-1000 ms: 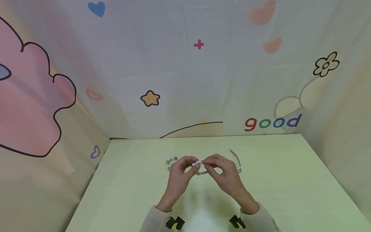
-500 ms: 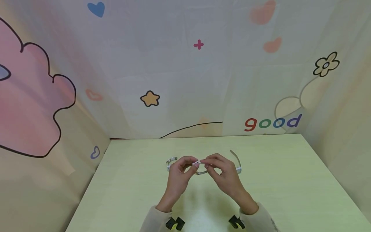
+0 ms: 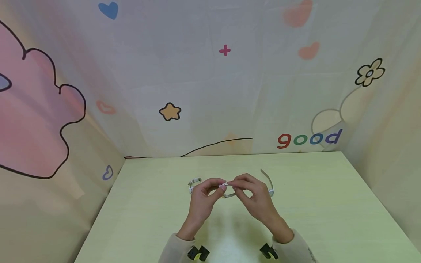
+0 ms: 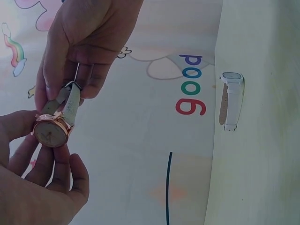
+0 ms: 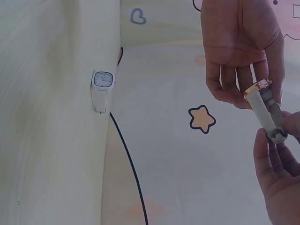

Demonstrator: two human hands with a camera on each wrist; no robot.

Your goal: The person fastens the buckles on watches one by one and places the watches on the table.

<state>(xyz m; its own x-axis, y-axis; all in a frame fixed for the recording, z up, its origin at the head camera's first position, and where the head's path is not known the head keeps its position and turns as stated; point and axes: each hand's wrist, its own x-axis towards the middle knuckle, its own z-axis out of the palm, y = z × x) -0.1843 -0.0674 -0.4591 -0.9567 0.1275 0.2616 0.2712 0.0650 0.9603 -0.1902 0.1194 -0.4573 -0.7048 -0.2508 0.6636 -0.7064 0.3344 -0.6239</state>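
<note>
Held watch [image 4: 69, 115] is hanging between both hands, raised above the surface [image 3: 144, 219]. Left hand [image 3: 204, 199] is pinching the case [image 4: 49, 135] between thumb and fingers; right hand [image 3: 255, 197] is pinching the strap [image 5: 260, 108] at its buckle [image 5: 277, 136]. Fingers are partly covering the buckle; cannot tell whether the strap is threaded. Second watch [image 5: 101, 96] is resting left of the held watch, third watch [image 4: 232, 104] right of it.

Step in hand, as judged: working the strap at the buckle. Steadying the case with the left hand and leaving fine movement to the right should be serving best; easing the strap along gently should be avoiding creases. Buckle is looking the likeliest part to slip.

Versus one second ago: both hands are keeping nearly the same position; the other two watches are staying put. Any shift at the fingertips is remaining too small to confirm.
</note>
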